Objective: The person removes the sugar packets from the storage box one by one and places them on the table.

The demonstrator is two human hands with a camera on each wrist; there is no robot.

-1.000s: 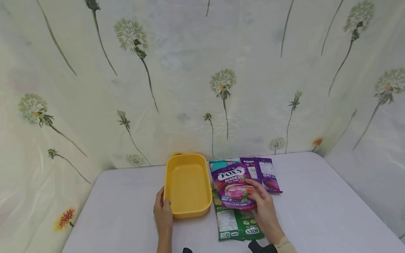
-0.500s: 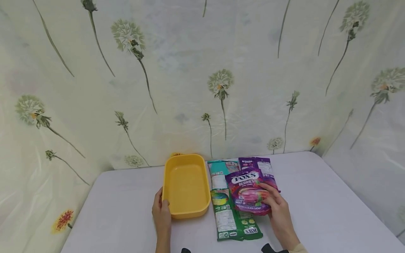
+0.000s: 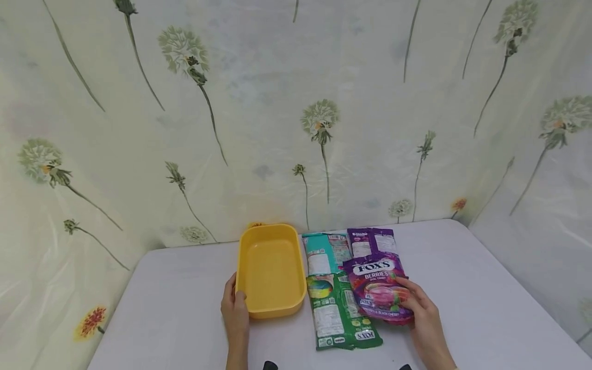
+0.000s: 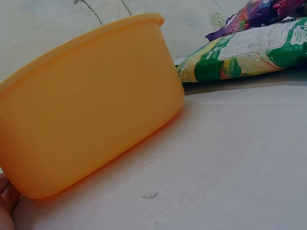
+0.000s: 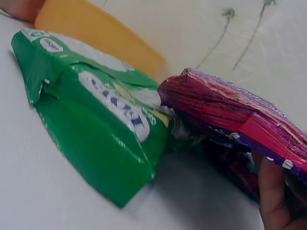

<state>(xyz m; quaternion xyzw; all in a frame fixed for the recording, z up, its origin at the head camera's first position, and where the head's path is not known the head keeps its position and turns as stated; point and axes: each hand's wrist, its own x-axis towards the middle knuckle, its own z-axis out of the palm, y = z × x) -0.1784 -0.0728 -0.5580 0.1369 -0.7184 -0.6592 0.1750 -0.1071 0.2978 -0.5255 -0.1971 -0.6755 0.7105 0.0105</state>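
My left hand (image 3: 236,313) holds the near left side of a yellow plastic tub (image 3: 275,277), thumb at the rim and fingers along the outer wall. Nothing lies inside the tub. In my right hand (image 3: 427,318) is a purple Fox's Berries candy bag (image 3: 376,288), pinched at its right edge with its front facing up. It is raised and tilted over the other bags; the right wrist view shows its bottom edge (image 5: 249,122) and fingers underneath. Beneath and left of it lie green candy packaging (image 3: 330,318), a teal candy bag (image 3: 319,252) and purple packaging (image 3: 361,241), the last partly covered.
A white cloth covers the table (image 3: 462,288). Behind it hangs a dandelion-patterned sheet (image 3: 259,128), close to the far ends of the tub and bags. The green packaging lies close along the tub's right side.
My right hand has carried the purple Berries bag rightward and slightly nearer, uncovering more of the teal and green bags. My left hand keeps its hold on the tub.
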